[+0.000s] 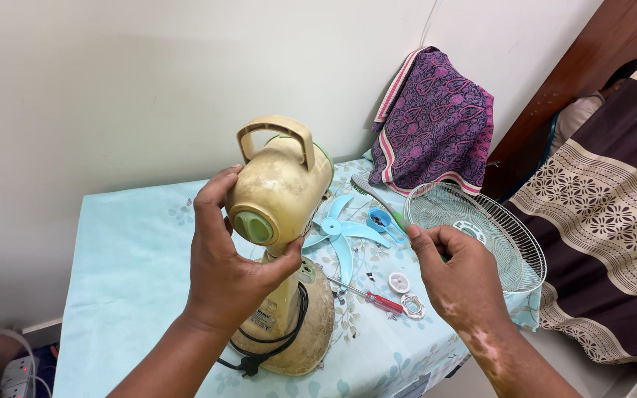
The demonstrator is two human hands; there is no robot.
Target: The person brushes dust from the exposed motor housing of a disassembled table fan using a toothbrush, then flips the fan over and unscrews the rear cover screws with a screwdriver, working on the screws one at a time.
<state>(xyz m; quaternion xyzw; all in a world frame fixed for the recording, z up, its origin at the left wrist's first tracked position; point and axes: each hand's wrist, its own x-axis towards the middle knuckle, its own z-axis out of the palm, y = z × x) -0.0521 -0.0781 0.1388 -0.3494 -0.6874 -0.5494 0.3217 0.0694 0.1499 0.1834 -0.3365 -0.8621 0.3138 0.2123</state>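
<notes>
My left hand (219, 265) grips the rear housing of a yellowed table fan (282, 188), thumb by its green back cap. The fan has a carry handle on top and stands on a round base (311, 324) with a black cord wound around it. My right hand (455, 273) hovers over the table to the right, fingers pinched together on something small that I cannot make out. Below and between my hands lies a red-handled screwdriver (377, 298). A light blue fan blade (340, 232) lies behind the fan.
The table carries a pale blue floral cloth (127, 265). A white wire fan guard (481, 228) lies at the right edge, small round parts (399, 282) near it. A purple patterned cloth (436, 121) leans against the wall. A striped curtain hangs at right. Another person's hand and a power strip (12, 372) show at lower left.
</notes>
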